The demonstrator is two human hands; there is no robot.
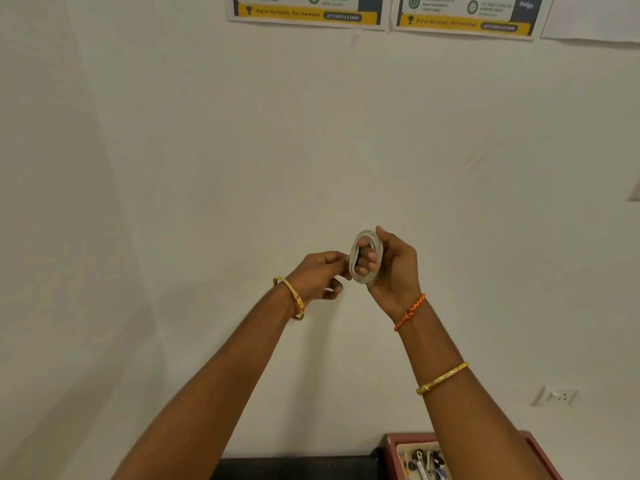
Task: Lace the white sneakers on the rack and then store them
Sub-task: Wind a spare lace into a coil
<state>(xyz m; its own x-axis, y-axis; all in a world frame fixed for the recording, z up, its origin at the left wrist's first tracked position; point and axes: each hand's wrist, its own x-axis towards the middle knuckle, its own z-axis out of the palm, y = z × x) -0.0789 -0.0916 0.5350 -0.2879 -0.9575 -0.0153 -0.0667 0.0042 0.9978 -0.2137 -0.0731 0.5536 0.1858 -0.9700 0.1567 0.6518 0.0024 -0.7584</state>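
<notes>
A white shoelace (356, 276) is wound in a coil round the fingers of my right hand (391, 271), which is raised in front of the wall with its fingers curled through the loops. My left hand (320, 275) sits just left of the coil and pinches the lace at its edge with thumb and fingertips. Both arms reach up and forward. No sneakers or rack are in view.
A plain cream wall (207, 168) fills the view, with posters (304, 10) taped near the top. A dark surface (294, 467) lies along the bottom edge. Beside it a red-rimmed tray (393, 445) holds several small items. A wall socket (557, 396) sits low on the right.
</notes>
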